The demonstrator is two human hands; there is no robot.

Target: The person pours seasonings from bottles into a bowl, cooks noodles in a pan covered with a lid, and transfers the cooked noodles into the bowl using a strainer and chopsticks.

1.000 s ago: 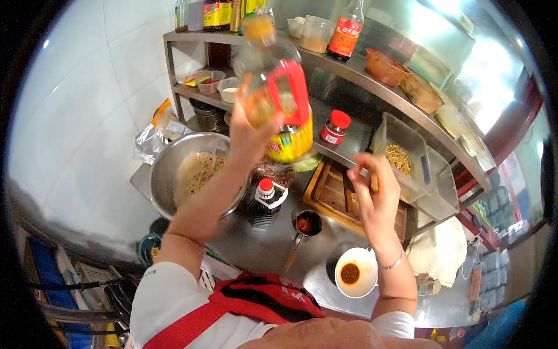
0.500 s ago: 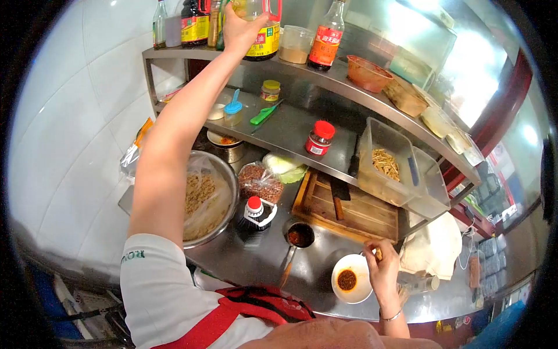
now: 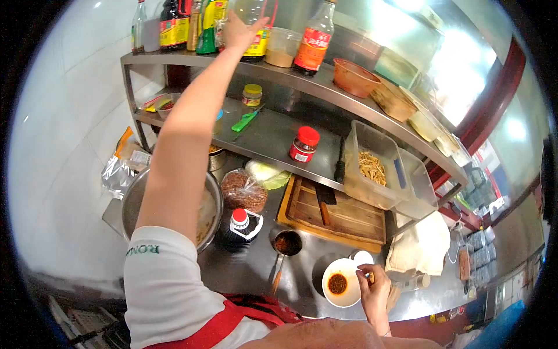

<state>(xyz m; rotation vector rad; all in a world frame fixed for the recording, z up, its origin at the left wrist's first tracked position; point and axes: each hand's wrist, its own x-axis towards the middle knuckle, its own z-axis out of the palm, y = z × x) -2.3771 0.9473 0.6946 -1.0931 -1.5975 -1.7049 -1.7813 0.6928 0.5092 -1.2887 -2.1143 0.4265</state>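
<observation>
My left hand (image 3: 239, 34) reaches up to the top shelf, its fingers spread against a clear jug (image 3: 256, 46) with a yellow label and red handle. Beside it stands a green bottle (image 3: 207, 36). Down on the counter, my right hand (image 3: 375, 291) is closed in a pinch around something small and yellowish-brown that I cannot make out. It is at the right rim of a white bowl (image 3: 349, 298) holding dark reddish sauce (image 3: 337, 284). A round white item (image 3: 362, 258) sits just behind the bowl.
Left of the bowl lies a small pan (image 3: 287, 243) of dark sauce. Near it are a red-capped bottle (image 3: 239, 224), a bag of peanuts (image 3: 244, 191) and a large metal basin (image 3: 216, 218). A cleaver (image 3: 324, 209) rests on the cutting board (image 3: 360, 224). The shelf edge (image 3: 314, 87) overhangs the counter.
The view has shifted, so the shelf and counter appear farther left. My left hand remains at the jug. My right hand is lower beside the bowl, and the round white item now shows.
</observation>
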